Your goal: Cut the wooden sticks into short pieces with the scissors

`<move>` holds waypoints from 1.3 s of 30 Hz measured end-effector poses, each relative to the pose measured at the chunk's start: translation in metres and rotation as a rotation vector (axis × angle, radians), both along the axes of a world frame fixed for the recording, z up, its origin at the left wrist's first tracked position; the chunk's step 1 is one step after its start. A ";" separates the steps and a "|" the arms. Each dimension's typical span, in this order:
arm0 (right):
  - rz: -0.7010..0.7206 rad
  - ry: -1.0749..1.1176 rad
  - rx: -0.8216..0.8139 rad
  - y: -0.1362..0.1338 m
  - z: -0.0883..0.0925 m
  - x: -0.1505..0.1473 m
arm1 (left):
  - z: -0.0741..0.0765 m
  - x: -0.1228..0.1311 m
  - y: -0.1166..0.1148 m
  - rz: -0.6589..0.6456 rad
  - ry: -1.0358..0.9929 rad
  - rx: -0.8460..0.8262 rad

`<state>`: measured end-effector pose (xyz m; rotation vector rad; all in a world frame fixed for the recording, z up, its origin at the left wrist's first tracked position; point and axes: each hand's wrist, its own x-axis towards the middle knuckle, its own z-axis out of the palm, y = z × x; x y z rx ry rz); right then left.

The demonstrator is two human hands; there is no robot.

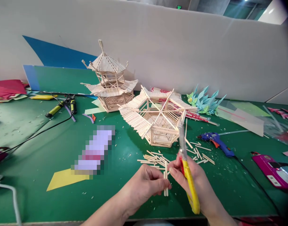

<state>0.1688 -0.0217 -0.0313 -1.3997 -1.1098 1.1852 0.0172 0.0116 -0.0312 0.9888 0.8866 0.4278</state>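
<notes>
Short wooden sticks (166,175) stand upright between the thumb and fingers of my left hand (149,182), which is closed on them. In my right hand (196,175) is a yellow-handled hand tool (192,193) with red near its grip and a long silver metal front. The tool is seen nearly edge-on and tilts upward. My right fingertips are close beside the sticks. Just beyond both hands lies a loose pile of cut sticks (155,158). Behind it stands a six-sided stick frame (132,121) with a slatted sloping roof ring and crossed sticks over its open top.
A two-tier stick pagoda (108,64) stands at the back. Right are a blue glue gun (215,141), a magenta device (270,169) and folded blue paper pieces (206,100). Left are pliers (60,106), yellow paper (61,179), a pixelated object (95,149) and a black cord (47,127).
</notes>
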 end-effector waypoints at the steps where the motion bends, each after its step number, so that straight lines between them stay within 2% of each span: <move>1: 0.062 0.013 -0.042 0.000 -0.001 0.000 | 0.002 0.000 0.000 -0.034 0.013 0.009; 4: 0.134 0.018 -0.092 -0.001 -0.006 -0.003 | 0.005 0.001 0.001 -0.089 0.007 0.008; 7: 0.029 -0.006 -0.081 -0.002 -0.007 -0.007 | 0.002 0.002 0.001 -0.071 -0.016 -0.016; 11: -0.067 0.015 -0.076 -0.001 -0.008 -0.010 | -0.004 0.001 -0.002 0.032 -0.068 -0.015; 17: -0.094 0.063 -0.078 0.000 -0.014 -0.016 | -0.010 0.007 -0.007 0.067 -0.154 -0.080; 22: -0.083 0.081 -0.074 0.000 -0.014 -0.015 | -0.010 0.011 -0.008 0.095 -0.156 -0.099; 31: -0.201 -0.007 -0.015 0.002 -0.017 -0.012 | -0.011 0.009 -0.009 0.077 -0.126 -0.118; 39: -0.213 -0.016 -0.001 0.001 -0.016 -0.013 | -0.011 0.009 -0.007 0.071 -0.117 -0.151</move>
